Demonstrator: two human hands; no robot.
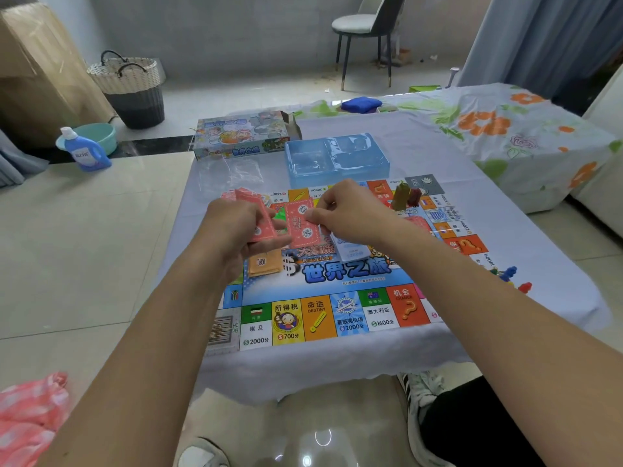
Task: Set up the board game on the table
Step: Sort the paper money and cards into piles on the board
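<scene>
above the middle of the game board [337, 274], which lies flat on the cloth-covered table [421, 143], both hands are busy with the red cards, so the step in hand looks like sorting or dealing out the card decks rather than laying out the board itself. the left hand [236, 224] has its fingers curled round a small stack of red cards [261, 217], holding it a little above the board. the right hand [350, 212] pinches a single red card [301, 224] between thumb and fingertips, just beside the stack and seemingly being drawn off it or passed onto it; which way cannot be told. under the hands, an orange pile of cards [266, 262] rests on the board near its centre, and a pale card [350, 251] lies below the right wrist. coloured house pieces [406, 197] stand near the far right corner of the board, and small player pawns [509, 274] sit on the cloth off its right edge. the blue plastic tray [337, 156] and the game box [242, 134] lie beyond the board. the next move probably calls for setting the single card down squarely in its place on the board without fanning the stack held by the other hand.
</scene>
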